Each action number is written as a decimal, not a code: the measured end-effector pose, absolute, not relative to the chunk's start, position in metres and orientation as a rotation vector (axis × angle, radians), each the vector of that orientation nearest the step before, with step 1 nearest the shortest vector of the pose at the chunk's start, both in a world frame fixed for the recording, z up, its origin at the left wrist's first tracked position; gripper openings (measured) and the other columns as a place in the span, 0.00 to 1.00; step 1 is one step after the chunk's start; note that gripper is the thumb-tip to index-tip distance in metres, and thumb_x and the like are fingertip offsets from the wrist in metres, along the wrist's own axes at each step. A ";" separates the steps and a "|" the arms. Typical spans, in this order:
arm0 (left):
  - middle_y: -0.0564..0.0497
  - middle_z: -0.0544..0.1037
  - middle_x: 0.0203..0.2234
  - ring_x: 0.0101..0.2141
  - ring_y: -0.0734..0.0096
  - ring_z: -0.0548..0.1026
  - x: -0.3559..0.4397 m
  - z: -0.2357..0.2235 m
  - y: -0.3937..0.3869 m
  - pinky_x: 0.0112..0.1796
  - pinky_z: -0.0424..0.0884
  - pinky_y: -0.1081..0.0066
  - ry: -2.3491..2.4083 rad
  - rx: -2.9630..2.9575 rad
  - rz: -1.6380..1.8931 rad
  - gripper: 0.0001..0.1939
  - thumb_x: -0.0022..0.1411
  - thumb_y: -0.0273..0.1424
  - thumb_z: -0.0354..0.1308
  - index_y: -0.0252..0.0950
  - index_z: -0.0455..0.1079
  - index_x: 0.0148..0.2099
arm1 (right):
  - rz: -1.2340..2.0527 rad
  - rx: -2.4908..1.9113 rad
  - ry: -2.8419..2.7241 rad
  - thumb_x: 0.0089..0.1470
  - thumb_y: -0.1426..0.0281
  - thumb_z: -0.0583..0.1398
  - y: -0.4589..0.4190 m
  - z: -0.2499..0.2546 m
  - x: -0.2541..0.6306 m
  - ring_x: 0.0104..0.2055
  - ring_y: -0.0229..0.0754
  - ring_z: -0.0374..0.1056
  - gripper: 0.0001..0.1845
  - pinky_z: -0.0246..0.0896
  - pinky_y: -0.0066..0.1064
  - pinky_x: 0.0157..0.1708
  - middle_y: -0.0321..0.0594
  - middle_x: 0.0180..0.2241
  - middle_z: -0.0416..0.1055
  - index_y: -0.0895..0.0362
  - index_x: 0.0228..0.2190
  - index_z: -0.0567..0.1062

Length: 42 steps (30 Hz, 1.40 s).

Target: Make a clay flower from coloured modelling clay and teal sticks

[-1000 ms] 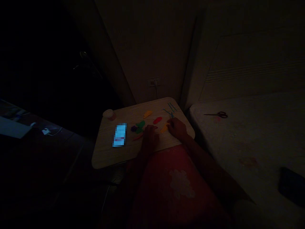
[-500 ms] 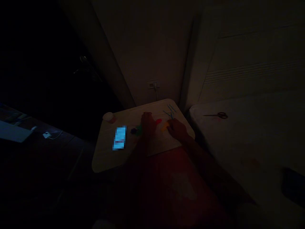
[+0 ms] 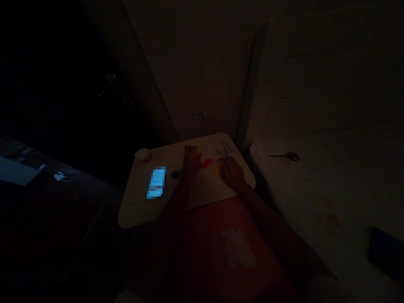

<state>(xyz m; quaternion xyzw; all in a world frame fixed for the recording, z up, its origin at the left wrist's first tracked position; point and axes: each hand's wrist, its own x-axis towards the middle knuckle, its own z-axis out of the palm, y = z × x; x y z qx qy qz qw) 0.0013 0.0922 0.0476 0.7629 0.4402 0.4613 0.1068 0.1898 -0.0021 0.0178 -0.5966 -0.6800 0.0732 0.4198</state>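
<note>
The room is very dim. On the small table (image 3: 142, 212), my left hand (image 3: 192, 165) is closed, and a bit of orange clay-like material (image 3: 198, 150) shows at its fingertips. My right hand (image 3: 232, 171) has its fingers bent around the edge of a flat orange clay-like piece (image 3: 216, 168); the exact grip is hard to make out. Between the hands lies a red elongated clay-like piece (image 3: 207, 163). Dark blue (image 3: 175, 174) and green (image 3: 181, 170) lumps lie left of my left hand, the green partly hidden. Thin blue tools (image 3: 226, 150) rest beyond my right hand.
A lit phone (image 3: 157, 182) lies on the table's left part, with a small round tub (image 3: 143, 155) behind it. Scissors (image 3: 285, 156) lie on the pale bed-like surface (image 3: 303, 189) at the right. A wall socket (image 3: 203, 113) with a plugged cable is behind the table.
My left hand has shifted slightly left, away from the red piece, and orange material now shows at its fingertips. The right hand stays by the flat orange piece. The view has moved slightly.
</note>
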 end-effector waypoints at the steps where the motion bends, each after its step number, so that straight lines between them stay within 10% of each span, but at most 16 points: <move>1: 0.44 0.72 0.41 0.42 0.61 0.71 0.004 0.045 0.078 0.48 0.69 0.62 1.295 2.238 1.374 0.04 0.69 0.28 0.52 0.35 0.68 0.43 | 0.178 -1.432 -1.687 0.69 0.63 0.47 -0.002 0.017 0.188 0.48 0.51 0.69 0.21 0.64 0.41 0.49 0.52 0.48 0.72 0.57 0.52 0.74; 12: 0.51 0.78 0.29 0.29 0.69 0.73 0.003 0.012 0.006 0.33 0.70 0.71 1.053 1.928 1.005 0.06 0.62 0.31 0.56 0.34 0.72 0.38 | 0.281 -1.265 -1.818 0.62 0.53 0.57 -0.016 0.013 0.166 0.31 0.43 0.65 0.17 0.57 0.33 0.32 0.41 0.32 0.70 0.55 0.37 0.70; 27: 0.46 0.82 0.44 0.42 0.63 0.79 -0.005 0.020 0.008 0.45 0.74 0.68 0.980 1.937 0.909 0.19 0.59 0.32 0.61 0.36 0.76 0.53 | 0.340 -1.284 -1.933 0.65 0.57 0.53 -0.013 0.011 0.175 0.30 0.42 0.65 0.20 0.54 0.32 0.32 0.42 0.29 0.72 0.56 0.28 0.74; 42: 0.51 0.82 0.32 0.33 0.66 0.76 -0.008 0.024 0.008 0.36 0.70 0.70 1.076 1.996 0.750 0.12 0.62 0.34 0.57 0.34 0.79 0.41 | 0.547 -1.194 -1.883 0.65 0.50 0.53 -0.011 0.012 0.171 0.26 0.38 0.59 0.27 0.50 0.30 0.29 0.37 0.23 0.67 0.56 0.23 0.72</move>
